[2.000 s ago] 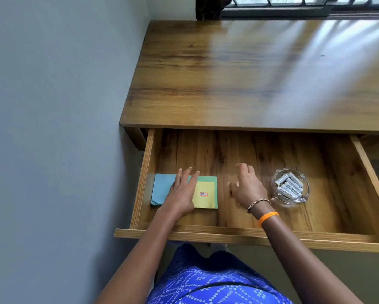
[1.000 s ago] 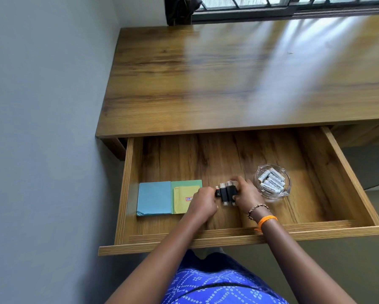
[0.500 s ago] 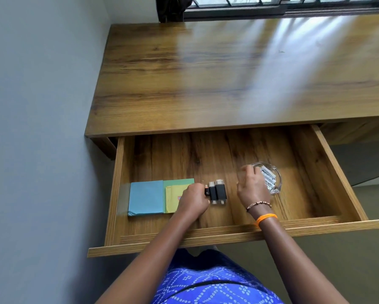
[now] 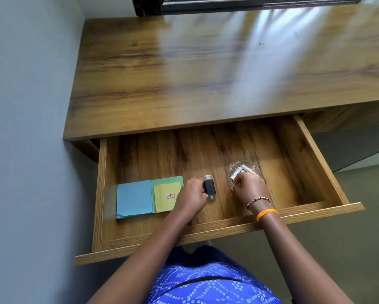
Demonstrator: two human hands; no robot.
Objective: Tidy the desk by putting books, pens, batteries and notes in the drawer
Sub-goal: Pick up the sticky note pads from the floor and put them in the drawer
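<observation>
Hard to make out beneath the right hand (image 4: 248,187): fingers curled over the near rim of a glass dish (image 4: 253,170), apparently pinching one of the pale batteries (image 4: 236,173), the rest of that pile mostly covered and blurred. Left hand (image 4: 191,195) curled against a black battery pack (image 4: 209,187), gripping its left side, metal ends poking out top and bottom; count of cells inside not readable. All of it on the floor of the open drawer (image 4: 315,150), pack just beside the left hand, dish just beyond the right. Further left, a blue notepad (image 4: 133,199) touching a green one (image 4: 168,180) with a yellow note (image 4: 165,199) on top, partly covered by the left wrist. Beyond, bare wooden desk (image 4: 206,73). Compared with half a second ago: right hand closed down onto the dish instead of reaching over it, pack turned more upright.
</observation>
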